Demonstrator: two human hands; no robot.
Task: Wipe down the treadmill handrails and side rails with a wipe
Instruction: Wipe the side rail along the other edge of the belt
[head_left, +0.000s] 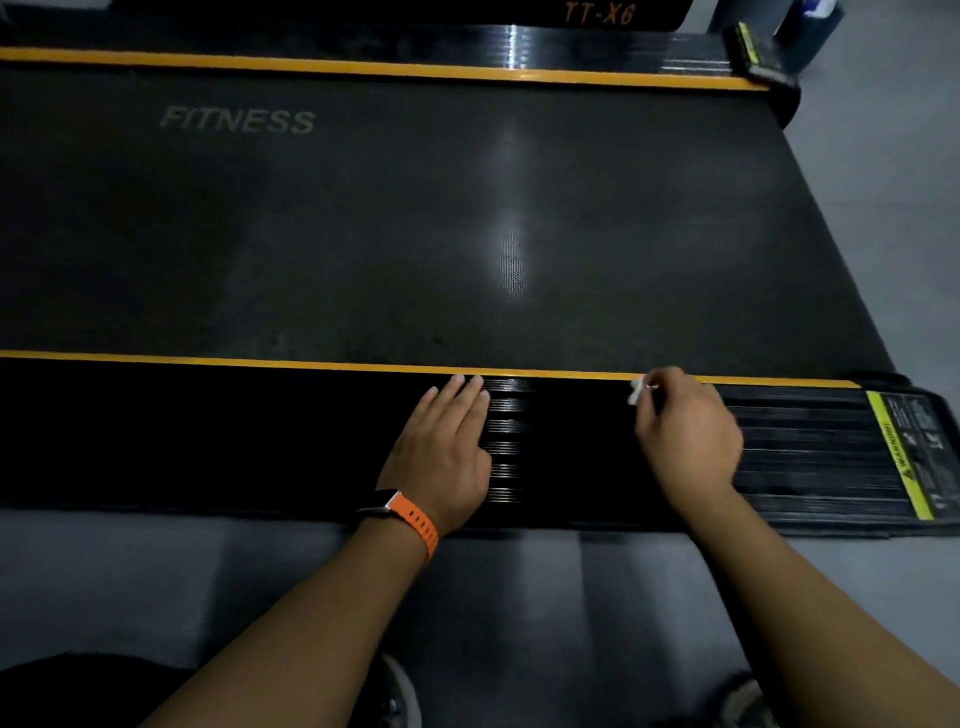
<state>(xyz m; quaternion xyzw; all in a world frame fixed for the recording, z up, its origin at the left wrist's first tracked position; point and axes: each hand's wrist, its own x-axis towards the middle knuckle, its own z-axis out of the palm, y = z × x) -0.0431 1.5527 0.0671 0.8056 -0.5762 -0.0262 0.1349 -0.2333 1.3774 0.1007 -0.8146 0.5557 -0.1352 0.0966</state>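
The near side rail (208, 436) of the treadmill is black and ribbed, edged by a yellow stripe (260, 361). My left hand (449, 447) lies flat on this rail with its fingers together, an orange watch strap on the wrist. To its right, my right hand (685, 436) is closed on a small white wipe (638, 391), of which only a corner shows by the yellow stripe. The hand presses down on the rail. The far side rail (415, 47) runs along the top of the view with its own yellow stripe.
The dark running belt (415, 223), marked FITNESS, lies between the two rails. A yellow warning label (901, 452) marks the near rail's right end. Grey floor (883, 182) lies to the right and in front. My shoes (400, 696) show at the bottom.
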